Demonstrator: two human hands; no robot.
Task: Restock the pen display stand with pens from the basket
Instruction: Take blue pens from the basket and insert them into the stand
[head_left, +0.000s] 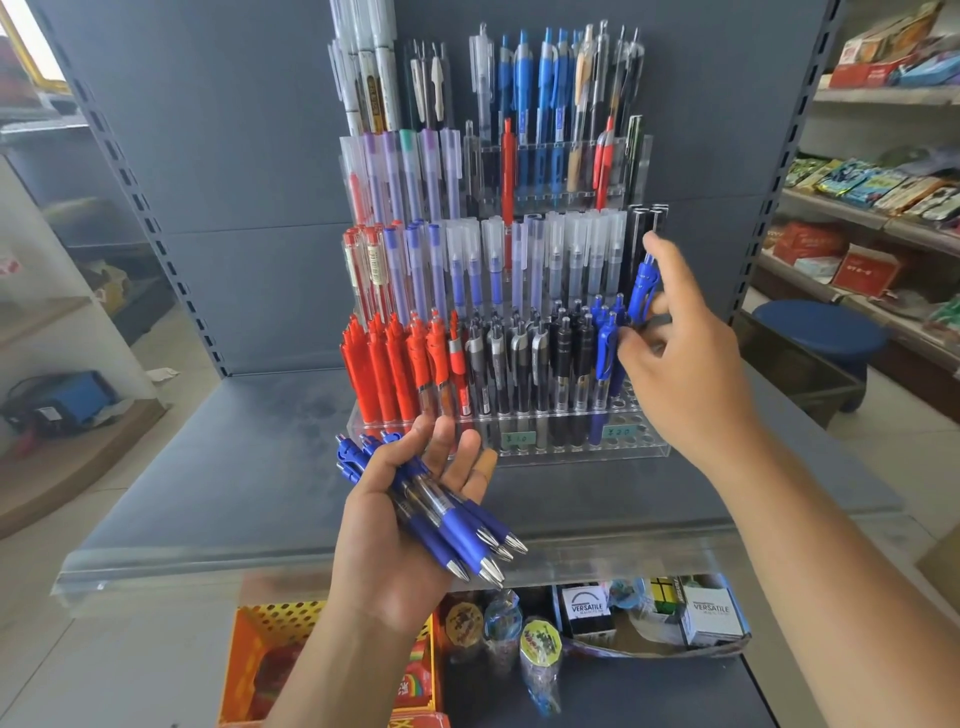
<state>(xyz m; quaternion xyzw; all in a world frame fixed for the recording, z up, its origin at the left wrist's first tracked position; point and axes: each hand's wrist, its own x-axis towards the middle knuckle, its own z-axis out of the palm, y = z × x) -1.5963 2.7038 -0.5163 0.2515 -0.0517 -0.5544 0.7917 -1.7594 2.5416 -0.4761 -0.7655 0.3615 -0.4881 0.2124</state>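
The pen display stand (644, 442), clear and stepped in tiers, stands on a blue-grey shelf (234, 467) against the back panel; its top row is cut off by the frame edge. The lowest tier holds red pens (384, 374) at the left, black pens (524, 364) in the middle and a few blue ones at the right, beside unfilled holes.

At that right end the right grip (680, 353) pinches a single blue pen (643, 286), clip end up. The pen's lower half is hidden behind the fingers, so whether its tip is in a hole cannot be told.

In front of the stand the left grip (384, 551) is palm up, fingers mostly straight, with a bundle of blue pens (447, 514) lying across it, metal tips pointing toward the camera. Its thumb is hidden.

Below the shelf lip, an orange perforated basket (275, 618) is partly covered by the left forearm and cut off at the bottom; its contents are hard to make out.
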